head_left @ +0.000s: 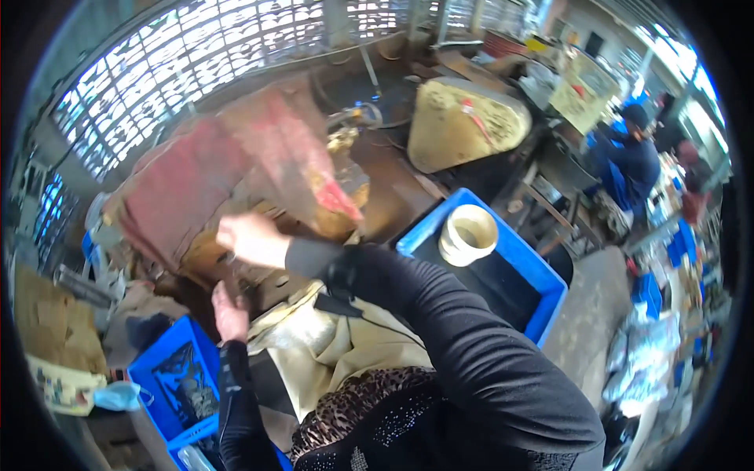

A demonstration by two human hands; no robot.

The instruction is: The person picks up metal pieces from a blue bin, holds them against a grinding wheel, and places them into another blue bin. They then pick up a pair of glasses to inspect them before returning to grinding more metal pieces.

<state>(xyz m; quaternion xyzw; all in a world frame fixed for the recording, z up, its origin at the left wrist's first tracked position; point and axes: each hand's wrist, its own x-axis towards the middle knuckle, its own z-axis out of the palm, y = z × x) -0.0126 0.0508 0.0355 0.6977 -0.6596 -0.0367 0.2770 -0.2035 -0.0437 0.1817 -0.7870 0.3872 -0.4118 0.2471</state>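
Note:
My right hand [253,240] reaches across to the left, in front of a worn red cloth [204,169] draped over a brownish bench or machine. Motion smears its fingers, and I cannot make out anything in them. Lower down, my left hand [230,312] is raised beside the dark space under the cloth, its fingers blurred too. The two hands are apart. Below them a cream-coloured apron or cloth [361,337] covers my lap. A blue bin [206,345] with dark pieces in it stands by my left forearm.
At my right, a blue tray [542,314] holds a cream bucket [469,235]. Beyond it stands a yellowish dusty block-shaped cover [448,129]. A light-blue face mask [118,396] lies at far left. A person in dark clothes [632,161] sits at the right. A lattice wall [196,55] closes the back.

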